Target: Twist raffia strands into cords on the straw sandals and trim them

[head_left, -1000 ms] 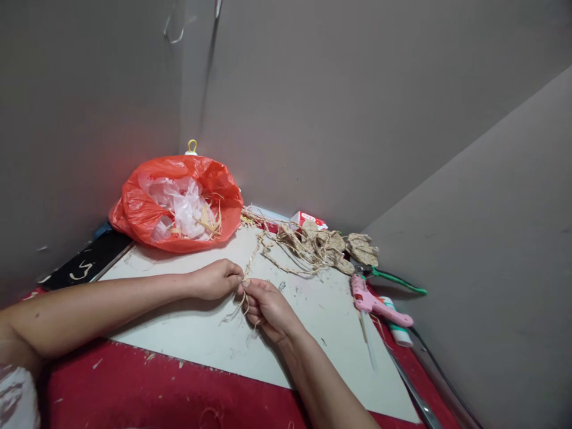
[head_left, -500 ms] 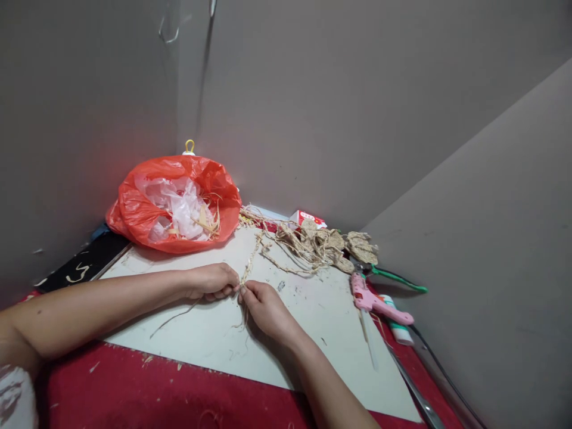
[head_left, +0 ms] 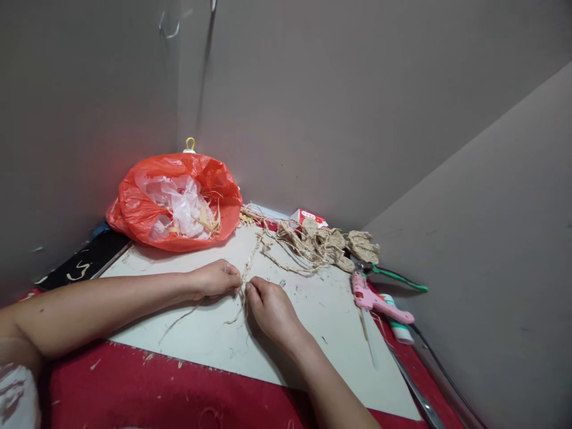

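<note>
A thin, knotted length of natural-fibre twine [head_left: 251, 256] runs down the white board [head_left: 308, 333] to my fingertips. My left hand [head_left: 218, 279] pinches it from the left side, fingers curled. Close by on the right, my right hand [head_left: 271, 304] is closed too, thumb against index finger on the twine. Loose ends hang below and between the two hands, and one thin strand trails out under the left wrist. The exact knot between the fingertips is too small to make out.
At the back left sits a red plastic bag [head_left: 179, 235] with white plastic and fibre scraps. Woven fibre leaf shapes [head_left: 330, 241] lie back right. Beside them are green-handled pliers [head_left: 400, 278], a pink glue gun [head_left: 379, 305], a white-green tube [head_left: 401, 330] and scissors [head_left: 420, 396]. Grey walls enclose the corner.
My right fingertips have drawn slightly away from the left ones, widening the gap. The left hand's fingers have shifted a little upward, and the loose ends have swung left.
</note>
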`<state>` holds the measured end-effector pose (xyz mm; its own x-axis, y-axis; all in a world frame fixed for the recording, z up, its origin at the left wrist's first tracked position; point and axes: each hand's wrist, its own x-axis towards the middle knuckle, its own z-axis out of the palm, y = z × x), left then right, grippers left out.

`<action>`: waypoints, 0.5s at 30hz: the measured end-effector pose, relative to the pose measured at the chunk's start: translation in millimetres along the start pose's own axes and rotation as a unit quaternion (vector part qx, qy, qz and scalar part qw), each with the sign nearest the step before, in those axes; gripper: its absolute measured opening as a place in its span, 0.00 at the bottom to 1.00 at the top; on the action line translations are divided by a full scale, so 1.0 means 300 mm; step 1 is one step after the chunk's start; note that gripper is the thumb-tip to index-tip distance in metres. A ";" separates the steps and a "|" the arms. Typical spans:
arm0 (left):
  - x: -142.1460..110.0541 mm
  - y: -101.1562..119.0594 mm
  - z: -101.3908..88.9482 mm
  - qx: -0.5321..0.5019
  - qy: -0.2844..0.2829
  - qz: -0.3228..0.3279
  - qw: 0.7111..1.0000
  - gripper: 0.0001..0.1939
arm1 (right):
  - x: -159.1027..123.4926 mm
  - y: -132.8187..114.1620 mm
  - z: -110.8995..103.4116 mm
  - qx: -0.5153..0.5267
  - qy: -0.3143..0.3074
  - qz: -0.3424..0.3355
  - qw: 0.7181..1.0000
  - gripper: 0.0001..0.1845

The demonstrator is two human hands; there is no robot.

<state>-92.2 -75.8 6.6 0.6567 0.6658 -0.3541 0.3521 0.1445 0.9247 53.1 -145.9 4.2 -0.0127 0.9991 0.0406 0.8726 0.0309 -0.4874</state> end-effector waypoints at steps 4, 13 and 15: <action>0.006 -0.012 0.000 -0.027 -0.002 0.017 0.999 0.09 | -0.012 -0.016 0.020 0.066 0.012 -0.021 0.998 0.15; 0.006 -0.025 0.002 -0.119 -0.041 0.026 0.992 0.15 | -0.052 -0.084 0.055 -0.109 -0.014 0.018 0.994 0.13; 0.005 -0.022 0.003 -0.135 -0.053 0.023 0.989 0.17 | -0.053 -0.088 0.053 -0.135 -0.019 0.016 0.991 0.13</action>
<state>-93.0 -76.5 -0.1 0.7397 0.5973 -0.3100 0.1388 0.3153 0.9388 22.5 -162.1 2.5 0.0029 1.0000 -0.0068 0.9714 -0.0044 -0.2375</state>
